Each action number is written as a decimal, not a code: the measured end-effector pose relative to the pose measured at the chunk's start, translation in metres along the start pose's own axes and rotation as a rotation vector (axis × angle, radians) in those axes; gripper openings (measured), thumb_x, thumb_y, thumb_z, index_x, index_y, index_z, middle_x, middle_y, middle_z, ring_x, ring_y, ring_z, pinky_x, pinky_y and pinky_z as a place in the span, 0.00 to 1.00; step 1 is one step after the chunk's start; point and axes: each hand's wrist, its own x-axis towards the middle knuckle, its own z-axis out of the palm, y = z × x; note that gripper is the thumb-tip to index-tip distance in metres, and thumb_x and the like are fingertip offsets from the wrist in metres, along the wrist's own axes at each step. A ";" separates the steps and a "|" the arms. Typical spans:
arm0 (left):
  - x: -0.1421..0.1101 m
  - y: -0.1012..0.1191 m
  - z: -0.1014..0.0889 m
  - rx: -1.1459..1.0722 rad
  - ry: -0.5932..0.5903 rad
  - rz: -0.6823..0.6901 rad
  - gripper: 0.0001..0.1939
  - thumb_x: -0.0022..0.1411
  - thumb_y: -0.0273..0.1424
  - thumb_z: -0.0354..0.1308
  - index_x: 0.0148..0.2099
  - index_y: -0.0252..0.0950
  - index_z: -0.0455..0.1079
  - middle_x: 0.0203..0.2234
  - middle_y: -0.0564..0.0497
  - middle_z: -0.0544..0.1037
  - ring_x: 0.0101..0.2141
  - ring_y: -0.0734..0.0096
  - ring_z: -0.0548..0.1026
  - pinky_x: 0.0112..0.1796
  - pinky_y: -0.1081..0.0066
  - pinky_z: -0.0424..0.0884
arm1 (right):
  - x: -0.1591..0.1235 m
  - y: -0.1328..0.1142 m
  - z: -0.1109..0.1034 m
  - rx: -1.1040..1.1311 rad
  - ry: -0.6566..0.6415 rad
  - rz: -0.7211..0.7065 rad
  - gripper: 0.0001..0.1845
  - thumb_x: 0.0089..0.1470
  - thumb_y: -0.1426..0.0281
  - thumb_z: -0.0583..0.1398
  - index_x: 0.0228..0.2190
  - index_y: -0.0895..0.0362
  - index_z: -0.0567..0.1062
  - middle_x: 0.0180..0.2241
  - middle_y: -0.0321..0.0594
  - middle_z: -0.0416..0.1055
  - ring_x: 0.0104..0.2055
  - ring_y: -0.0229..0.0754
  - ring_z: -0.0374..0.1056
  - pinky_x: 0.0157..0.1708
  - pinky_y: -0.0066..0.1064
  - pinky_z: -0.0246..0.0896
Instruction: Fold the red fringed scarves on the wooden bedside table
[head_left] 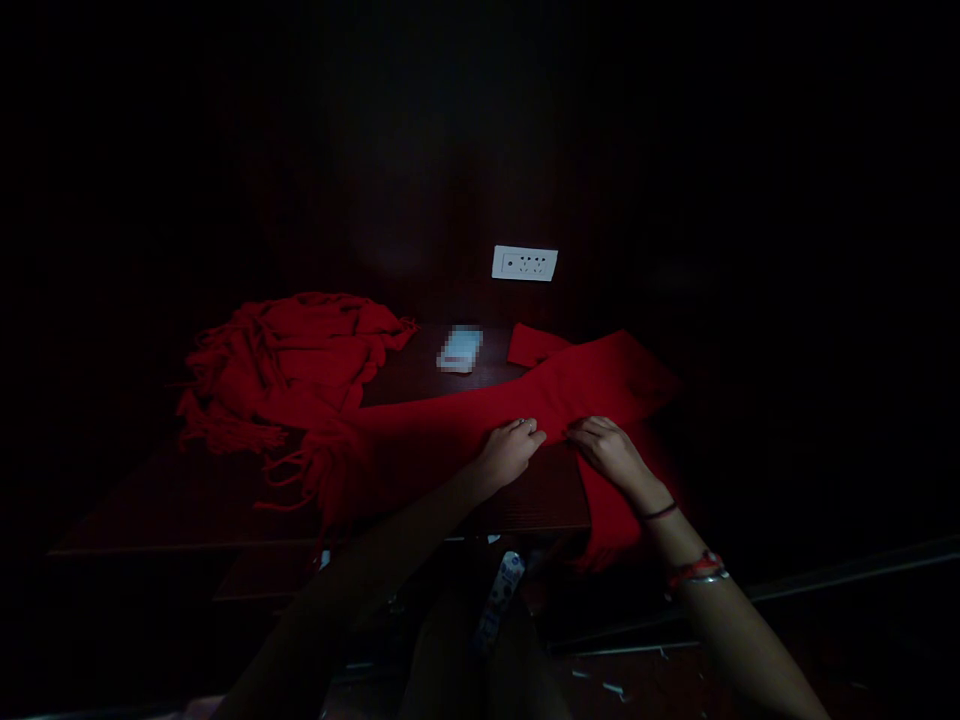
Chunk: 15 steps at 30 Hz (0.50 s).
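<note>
A long red scarf (450, 425) lies across the dark table, its fringed end to the left and its right part bent over itself. Part of it hangs past the table's front edge at the right. My left hand (513, 453) is closed on the scarf's near edge, around the middle. Just right of it, my right hand (611, 452) pinches the same edge with its fingertips. A small gap separates the two hands. Left of the scarf sits a crumpled pile of red fringed cloth (300, 350), touching or close to the scarf's fringe.
A small pale packet-like item (460, 349), blurred out, lies behind the scarf on the dark table (495, 513). On the wall behind is a white socket plate (525, 263). Below the table edge, a patterned strip-like object (501, 595) shows near my legs. The surroundings are very dark.
</note>
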 end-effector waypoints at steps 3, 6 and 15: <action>0.001 0.000 0.000 -0.035 0.000 -0.025 0.08 0.60 0.31 0.45 0.38 0.36 0.64 0.35 0.50 0.67 0.37 0.70 0.67 0.36 0.72 0.65 | -0.001 0.000 -0.003 0.029 -0.020 0.057 0.13 0.51 0.76 0.50 0.36 0.59 0.72 0.32 0.43 0.69 0.35 0.41 0.62 0.36 0.33 0.57; 0.001 0.001 -0.001 -0.041 -0.037 -0.045 0.09 0.61 0.30 0.43 0.38 0.36 0.64 0.35 0.49 0.68 0.36 0.70 0.68 0.35 0.72 0.65 | -0.001 -0.002 -0.007 0.159 -0.081 0.060 0.17 0.47 0.80 0.49 0.39 0.59 0.70 0.37 0.43 0.68 0.41 0.40 0.61 0.42 0.34 0.56; 0.002 0.004 -0.006 -0.076 -0.060 -0.034 0.10 0.61 0.27 0.41 0.38 0.35 0.64 0.35 0.48 0.68 0.36 0.71 0.68 0.38 0.72 0.64 | 0.011 -0.011 -0.002 0.116 -0.102 0.036 0.12 0.51 0.73 0.51 0.37 0.58 0.71 0.35 0.43 0.69 0.40 0.41 0.61 0.44 0.37 0.52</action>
